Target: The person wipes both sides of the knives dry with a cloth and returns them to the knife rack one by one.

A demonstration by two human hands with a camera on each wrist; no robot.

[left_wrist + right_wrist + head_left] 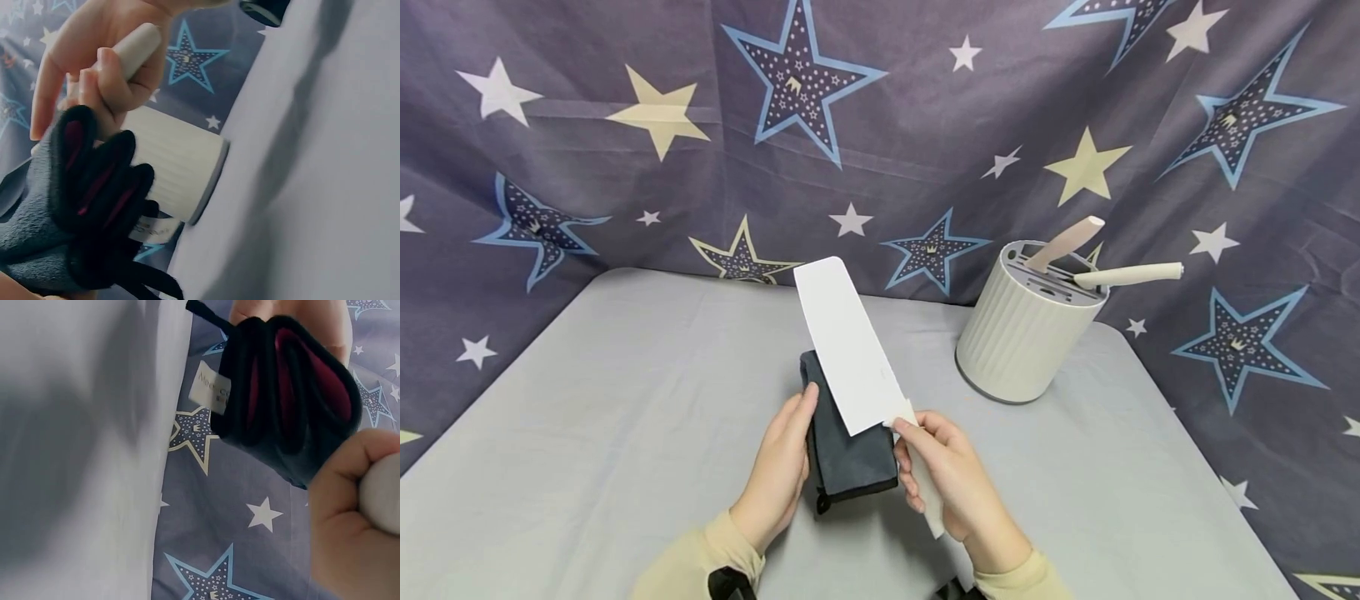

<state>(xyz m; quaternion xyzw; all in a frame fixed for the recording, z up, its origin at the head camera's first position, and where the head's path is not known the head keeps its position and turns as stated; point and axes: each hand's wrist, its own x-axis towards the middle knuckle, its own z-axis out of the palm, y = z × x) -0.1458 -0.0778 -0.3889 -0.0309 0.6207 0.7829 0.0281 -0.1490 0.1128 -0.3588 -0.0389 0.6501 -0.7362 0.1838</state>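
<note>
My left hand (777,467) grips a dark grey folded cloth (853,462) with a black edge, held above the table. In the right wrist view the folds of the cloth (265,434) show a magenta inner side and a white tag (210,387). My right hand (958,479) holds a white cleaver (846,346) by its pale handle (931,492), thumb near the blade's base. The broad blade slants up and left, overlapping the cloth in the head view. In the left wrist view, fingers of the right hand (115,81) curl round the handle (137,50).
A ribbed cream knife block (1026,342) stands at the back right of the grey-covered table (625,400). Two knives rise from its slots, one with a pinkish handle (1065,243) and one with a cream handle (1135,274). A star-patterned curtain (917,167) hangs behind.
</note>
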